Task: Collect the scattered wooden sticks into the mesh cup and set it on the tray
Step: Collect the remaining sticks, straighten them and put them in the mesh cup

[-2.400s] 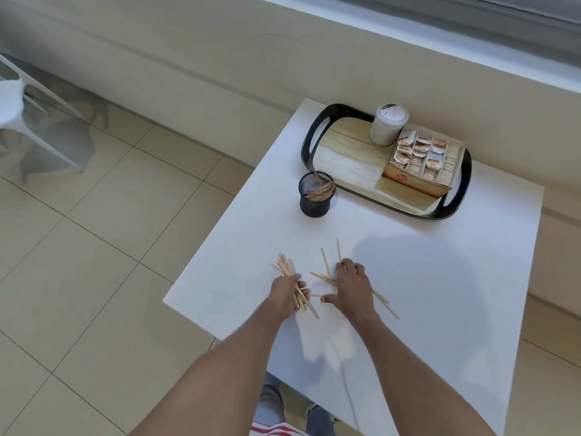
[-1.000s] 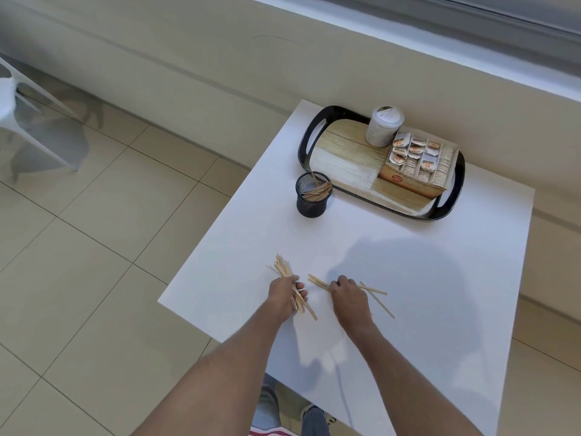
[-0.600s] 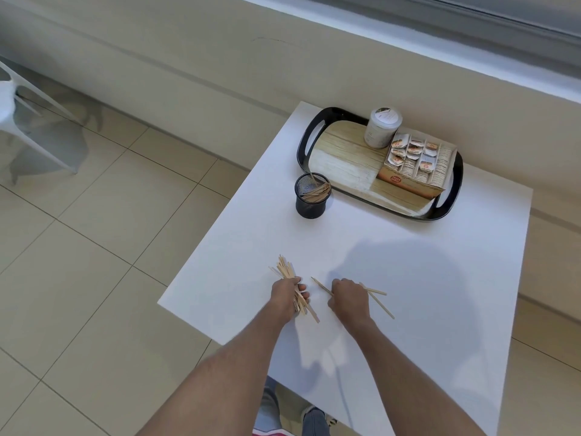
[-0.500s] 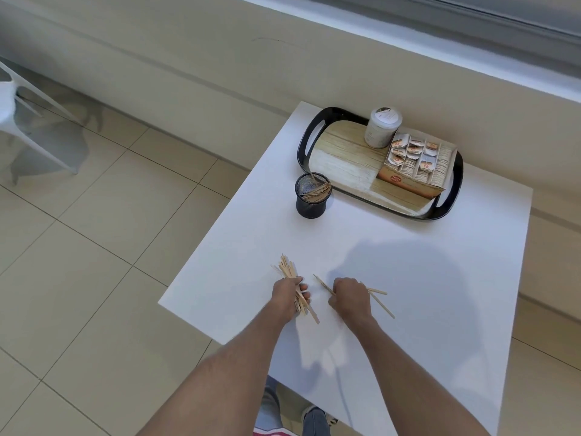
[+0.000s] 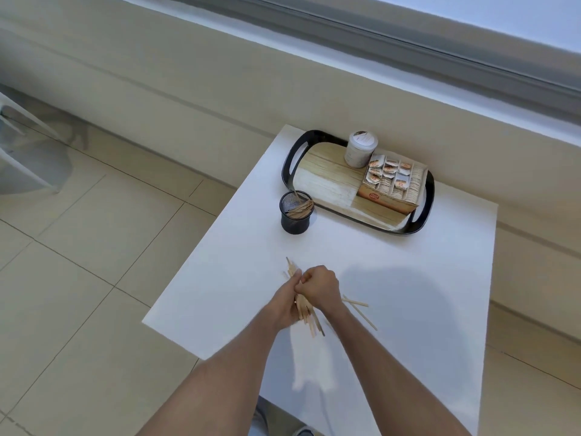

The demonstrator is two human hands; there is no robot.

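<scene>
A bundle of wooden sticks point(image 5: 306, 311) is gripped in my left hand point(image 5: 287, 298) near the table's front left; its ends stick out above and below the fist. My right hand point(image 5: 317, 286) is closed against the top of the same bundle, touching my left hand. Two or three loose sticks point(image 5: 358, 306) lie on the white table just right of my hands. The black mesh cup point(image 5: 295, 213) stands upright farther back with several sticks inside. It sits on the table beside the front left corner of the black-rimmed, wood-patterned tray point(image 5: 323, 180).
On the tray stand a white lidded cup point(image 5: 360, 149) and a cardboard box of sachets point(image 5: 393, 187). The table's left edge point(image 5: 201, 234) drops to a tiled floor. A white chair point(image 5: 15, 152) is at the far left. A wall runs behind the table.
My right hand left the loose sticks on the table and moved left onto the bundle held by my left hand. The camera view tilted, so the table sits lower in frame.
</scene>
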